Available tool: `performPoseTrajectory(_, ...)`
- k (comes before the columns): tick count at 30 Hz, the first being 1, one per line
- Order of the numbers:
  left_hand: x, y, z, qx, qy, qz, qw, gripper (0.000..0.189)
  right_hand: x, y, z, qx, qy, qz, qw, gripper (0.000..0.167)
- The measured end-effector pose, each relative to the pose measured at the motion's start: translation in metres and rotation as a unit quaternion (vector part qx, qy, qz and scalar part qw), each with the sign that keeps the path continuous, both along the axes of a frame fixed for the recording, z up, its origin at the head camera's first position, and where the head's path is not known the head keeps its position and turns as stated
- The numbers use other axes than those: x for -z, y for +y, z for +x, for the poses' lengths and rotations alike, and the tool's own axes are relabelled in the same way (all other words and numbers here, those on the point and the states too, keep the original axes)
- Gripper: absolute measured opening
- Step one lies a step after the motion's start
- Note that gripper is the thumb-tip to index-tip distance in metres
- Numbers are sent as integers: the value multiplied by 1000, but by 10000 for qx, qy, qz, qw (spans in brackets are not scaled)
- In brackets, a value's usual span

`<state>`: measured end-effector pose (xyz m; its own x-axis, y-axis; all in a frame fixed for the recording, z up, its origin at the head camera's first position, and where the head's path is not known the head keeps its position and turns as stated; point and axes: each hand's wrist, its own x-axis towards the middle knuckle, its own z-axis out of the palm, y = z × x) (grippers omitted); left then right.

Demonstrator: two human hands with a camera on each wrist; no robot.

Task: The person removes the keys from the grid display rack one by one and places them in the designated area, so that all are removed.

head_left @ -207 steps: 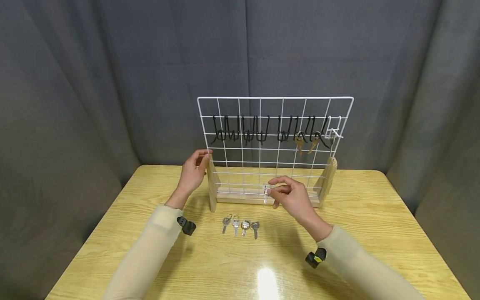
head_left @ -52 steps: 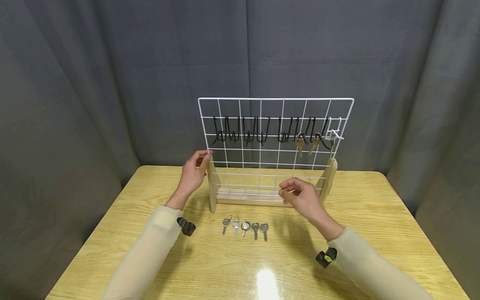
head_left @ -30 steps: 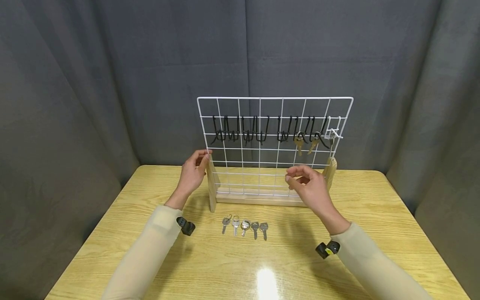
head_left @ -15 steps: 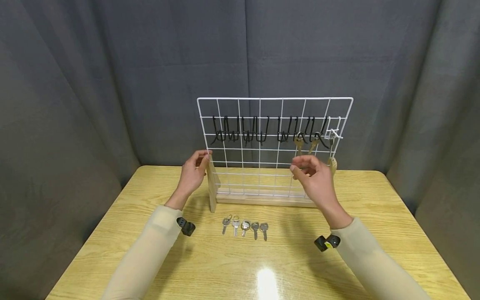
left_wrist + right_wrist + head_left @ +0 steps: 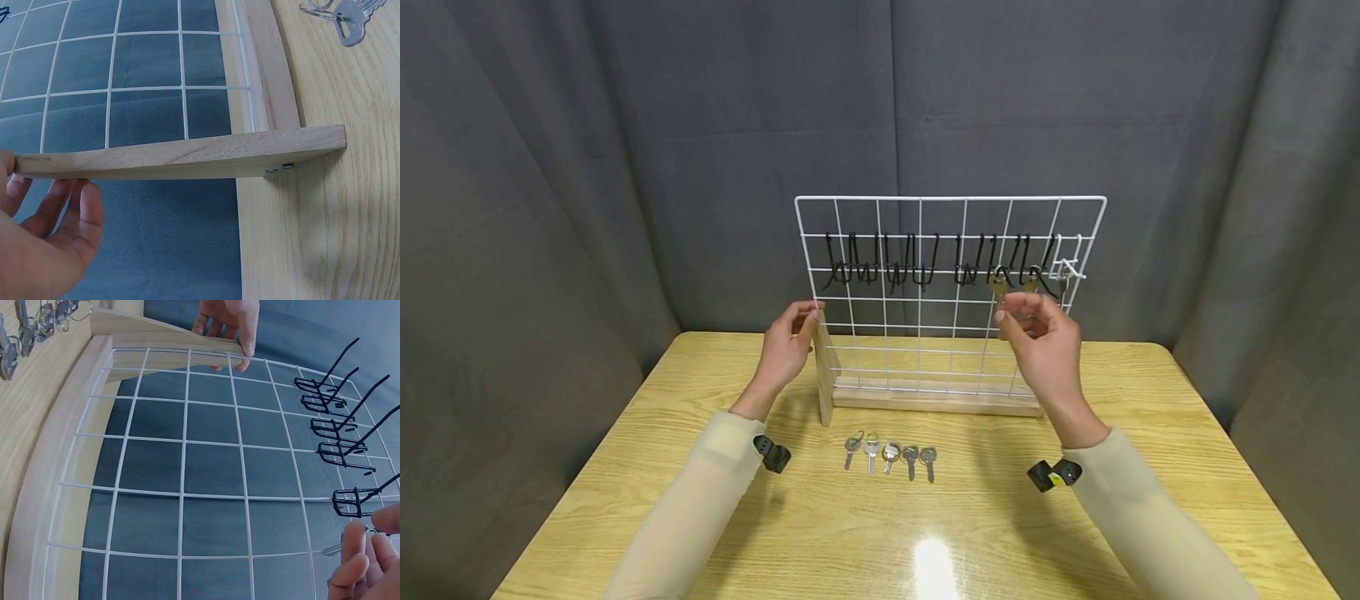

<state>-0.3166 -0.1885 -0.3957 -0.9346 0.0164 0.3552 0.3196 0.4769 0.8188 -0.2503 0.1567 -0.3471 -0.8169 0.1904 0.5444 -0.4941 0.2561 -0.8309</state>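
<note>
Keys (image 5: 910,454): 5 lined up on table (image 5: 835,533), approx. 3 hung at R end of rack (image 5: 951,198), so prob. past halfway w/ those left; L hand (image 5: 784,343) pinching side post (image 5: 823,375), R hand (image 5: 1047,342) curled at hanging key (image 5: 997,284), can't tell if pinching it.

Yellow wood-grain tabletop (image 5: 850,525): glossy, one bright glare. Pale wooden side panel (image 5: 175,153): matt, unvarnished-looking, grain visible. White rectangular wire grid (image 5: 943,197): smooth, coated-looking metal. Black bent-wire hooks (image 5: 923,281): metal in look. Flat silver keys (image 5: 928,454): shiny metal. Brass-coloured keys (image 5: 997,283): duller metal. Dark grey curtain (image 5: 737,125): matt cloth.
</note>
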Motion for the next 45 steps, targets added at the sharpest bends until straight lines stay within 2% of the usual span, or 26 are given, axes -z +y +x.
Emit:
performPoseTrajectory(4, 0, 0, 1, -6, 8, -24, 10000, 38, -12, -3, 7, 16, 117, -117, 9999, 21)
performPoseTrajectory(10, 0, 0, 1, -31, -33, -23, 10000, 38, -14, -4, 6, 290, 2, -13, 9996, 20)
performPoseTrajectory(18, 1, 0, 2, -18, -51, 8, 10000, 39, 5, 3, -21, 397, -139, -14, 9991, 23)
performPoseTrajectory(30, 0, 0, 2, 30, -22, -15, 10000, 39, 5, 3, -24, 343, -93, -158, 9992, 31)
performPoseTrajectory(39, -1, 0, 2, 8, 5, -23, 10000, 40, 5, 3, -28, 404, -85, 139, 9991, 28)
performPoseTrajectory(45, -1, 0, 1, 23, 9, 6, 10000, 39, 5, 2, -30, 375, -127, 87, 9992, 23)
